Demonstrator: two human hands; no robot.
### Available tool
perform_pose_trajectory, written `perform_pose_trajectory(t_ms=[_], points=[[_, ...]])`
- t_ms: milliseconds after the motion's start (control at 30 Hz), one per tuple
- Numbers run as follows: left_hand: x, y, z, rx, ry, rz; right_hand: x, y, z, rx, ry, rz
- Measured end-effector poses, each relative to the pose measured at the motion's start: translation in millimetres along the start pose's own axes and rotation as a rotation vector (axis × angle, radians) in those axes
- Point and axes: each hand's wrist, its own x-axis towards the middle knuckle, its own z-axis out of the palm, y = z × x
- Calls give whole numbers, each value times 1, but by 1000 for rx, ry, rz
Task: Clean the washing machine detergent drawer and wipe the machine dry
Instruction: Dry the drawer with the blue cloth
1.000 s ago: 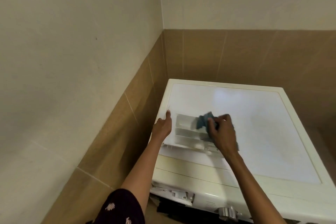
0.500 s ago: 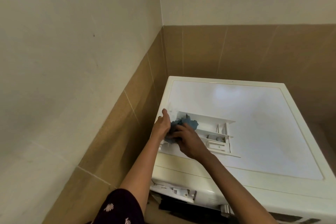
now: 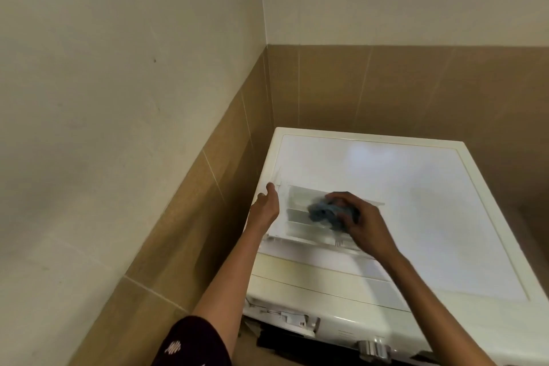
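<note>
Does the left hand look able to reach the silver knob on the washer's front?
Probably yes: the left hand only holds the detergent drawer, and nothing blocks its way to the knob.

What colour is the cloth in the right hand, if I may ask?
The cloth is blue; the head view shows it.

1 washer, 1 drawer, 1 cloth, 1 L grip, 1 R grip.
</note>
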Motion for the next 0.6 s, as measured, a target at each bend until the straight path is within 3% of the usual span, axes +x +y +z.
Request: perform_pose_trajectory(t_ms=[67, 133, 200, 267, 433, 600], points=[[-1, 4, 1, -1, -22, -55, 0, -14, 31, -10, -100, -15], [-3, 7, 2, 33, 1, -72, -5, -14, 66, -243, -198, -92], [-6, 8, 3, 40, 6, -90, -12, -7, 84, -510, -73, -191], [-6, 9, 2, 57, 4, -86, -17, 1, 85, -635, 44, -170], [-5, 5, 0, 97, 10, -17, -17, 0, 85, -691, 40, -19], [0, 7, 2, 103, 2, -74, -15, -7, 89, -627, 26, 50]])
